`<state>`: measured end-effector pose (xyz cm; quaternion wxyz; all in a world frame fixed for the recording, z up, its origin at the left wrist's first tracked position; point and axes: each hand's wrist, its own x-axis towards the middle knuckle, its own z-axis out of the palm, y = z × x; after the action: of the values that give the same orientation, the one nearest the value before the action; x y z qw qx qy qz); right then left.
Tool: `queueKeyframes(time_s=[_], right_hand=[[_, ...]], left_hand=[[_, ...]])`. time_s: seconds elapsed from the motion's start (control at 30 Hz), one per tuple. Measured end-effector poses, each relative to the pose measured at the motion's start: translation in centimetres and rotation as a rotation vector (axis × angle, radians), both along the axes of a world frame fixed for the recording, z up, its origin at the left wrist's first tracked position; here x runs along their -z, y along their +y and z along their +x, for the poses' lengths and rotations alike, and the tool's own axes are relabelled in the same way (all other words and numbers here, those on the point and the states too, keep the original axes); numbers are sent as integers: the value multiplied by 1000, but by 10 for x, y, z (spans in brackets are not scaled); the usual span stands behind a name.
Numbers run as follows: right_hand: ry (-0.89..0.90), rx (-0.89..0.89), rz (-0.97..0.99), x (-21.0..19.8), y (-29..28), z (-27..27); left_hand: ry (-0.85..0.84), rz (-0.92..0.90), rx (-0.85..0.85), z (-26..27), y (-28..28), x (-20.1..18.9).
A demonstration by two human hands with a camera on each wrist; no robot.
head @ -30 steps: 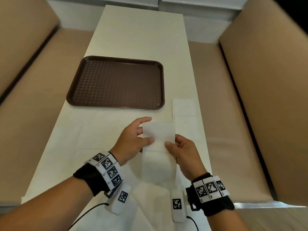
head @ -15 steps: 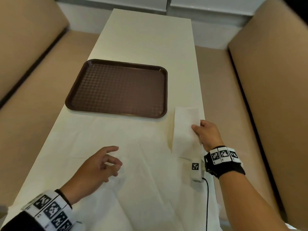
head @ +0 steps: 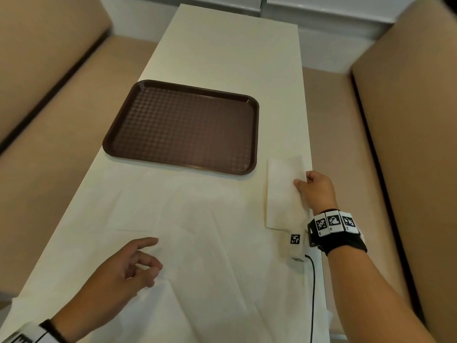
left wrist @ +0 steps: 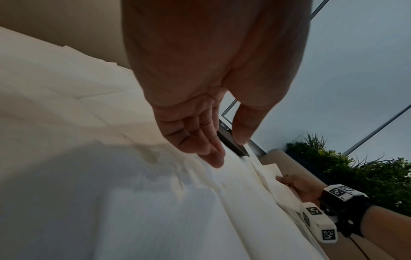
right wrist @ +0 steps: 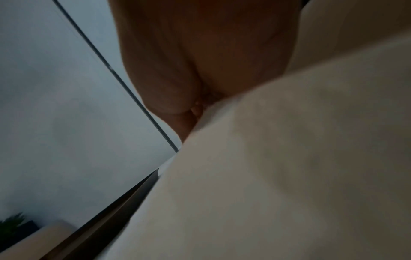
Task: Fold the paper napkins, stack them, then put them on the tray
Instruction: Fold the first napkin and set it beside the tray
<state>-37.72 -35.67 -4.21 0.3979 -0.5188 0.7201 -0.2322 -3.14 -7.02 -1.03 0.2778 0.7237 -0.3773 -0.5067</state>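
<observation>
A folded white napkin (head: pixel 282 194) lies flat by the table's right edge, just right of the brown tray (head: pixel 183 127), which holds nothing. My right hand (head: pixel 303 179) pinches that napkin's right edge, thumb on top. In the right wrist view the folded napkin (right wrist: pixel 289 176) hides the fingers. Several unfolded napkins (head: pixel 210 256) are spread over the near part of the table. My left hand (head: pixel 148 258) hovers low over them at the near left, fingers relaxed and holding nothing. In the left wrist view the left hand (left wrist: pixel 224 153) has its thumb apart from the fingers above the unfolded napkins (left wrist: pixel 133 193).
Beige bench seats (head: pixel 44 181) run along both sides of the narrow table (head: pixel 222 50). The folded napkin sits close to the table's right edge (head: pixel 310 167). A black cable (head: pixel 312 288) trails from my right wrist along that edge.
A second ago both hands held the folded napkin in front of me. My right hand carried it to the right edge and laid it down. My left hand let go and moved near left.
</observation>
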Motion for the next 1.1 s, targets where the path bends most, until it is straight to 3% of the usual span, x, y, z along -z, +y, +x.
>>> queueKeyframes(time_s=[0.13, 0.23, 0.43, 0.73, 0.9, 1.03, 1.1], right_hand=[[182, 37, -43, -11, 5, 7], [346, -40, -70, -23, 20, 22], [640, -238, 159, -11, 42, 53], [573, -244, 137, -10, 29, 54], [483, -228, 71, -22, 45, 48], [400, -258, -88, -39, 92, 62], [340, -328, -105, -43, 122, 79]], left_hand=[[3, 0, -7, 2, 3, -2], [-8, -4, 2, 6, 4, -4], [-79, -11, 46, 16, 9, -8], [-238, -30, 19, 52, 34, -11], [-504, -177, 66, 80, 15, -4], [-640, -219, 203, 85, -21, 0], [-671, -185, 430, 79, -36, -2]])
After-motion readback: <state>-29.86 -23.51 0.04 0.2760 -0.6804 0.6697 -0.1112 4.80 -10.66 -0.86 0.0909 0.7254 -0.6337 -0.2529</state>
